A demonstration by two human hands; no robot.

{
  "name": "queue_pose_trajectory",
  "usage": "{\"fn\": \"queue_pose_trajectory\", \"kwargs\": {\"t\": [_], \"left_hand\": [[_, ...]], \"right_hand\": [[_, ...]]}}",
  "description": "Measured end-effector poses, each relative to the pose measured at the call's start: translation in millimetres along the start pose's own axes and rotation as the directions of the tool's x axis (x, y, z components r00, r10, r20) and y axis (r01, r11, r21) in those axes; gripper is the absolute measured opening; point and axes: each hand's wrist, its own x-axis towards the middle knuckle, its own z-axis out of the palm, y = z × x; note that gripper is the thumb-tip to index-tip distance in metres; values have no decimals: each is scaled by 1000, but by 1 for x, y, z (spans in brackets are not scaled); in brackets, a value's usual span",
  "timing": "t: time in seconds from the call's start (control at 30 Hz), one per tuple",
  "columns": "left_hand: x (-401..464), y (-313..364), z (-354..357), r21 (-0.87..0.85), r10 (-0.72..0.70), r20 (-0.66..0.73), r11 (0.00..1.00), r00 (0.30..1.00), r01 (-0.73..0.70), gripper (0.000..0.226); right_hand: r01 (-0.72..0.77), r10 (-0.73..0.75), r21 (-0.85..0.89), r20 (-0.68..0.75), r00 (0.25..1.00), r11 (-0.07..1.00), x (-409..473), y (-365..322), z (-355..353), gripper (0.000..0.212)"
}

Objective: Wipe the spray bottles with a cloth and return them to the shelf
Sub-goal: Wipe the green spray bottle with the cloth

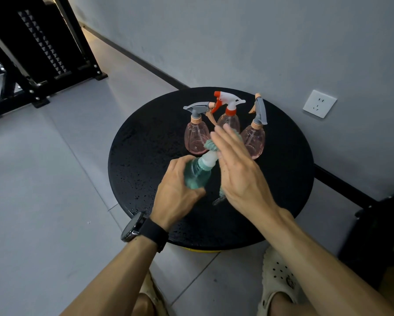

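Teal plastic, see-through and tinted, makes up the bottle point(197, 174) that the left hand point(176, 190) grips round its belly, fingers and thumb curled tight so it cannot turn while it is rubbed. It is held tilted over the round black worktop point(145, 144), neck pointing away from the person, which brings the white collar and spray head up to the cloth point(210, 144). That cloth looks soft and nubbly, a pale green-blue, bunched over the top of the bottle; a corner of it hangs below the right hand point(234, 169). The right hand lies flat against it, fingers straight and close together, pressing with the palm, not pinching; I would judge that a wiping stroke along the neck.

Behind stand three more bottles, upright and close together near the wall side of the worktop: a pink one with a grey trigger point(197, 133), a pink one with a red-and-white trigger point(229, 115), and another pink one with a grey trigger point(254, 135). All are bulbous, clear, smooth-walled. They seem parked there within reach, waiting their turn or already done; I cannot tell which.

The worktop has a matt, pitted surface. A black metal rack point(43, 53) stands off to the left, perhaps the shelf.
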Motion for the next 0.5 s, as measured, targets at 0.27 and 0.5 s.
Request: {"fn": "queue_pose_trajectory", "kwargs": {"t": [0.27, 0.5], "left_hand": [[1, 0, 0, 1, 11, 24, 1000, 1000, -11, 68], [2, -2, 5, -16, -16, 39, 1000, 999, 17, 61]], "right_hand": [[-104, 104, 17, -50, 993, 994, 3, 8, -10, 44], [53, -53, 9, 23, 998, 999, -5, -16, 13, 49]]}}
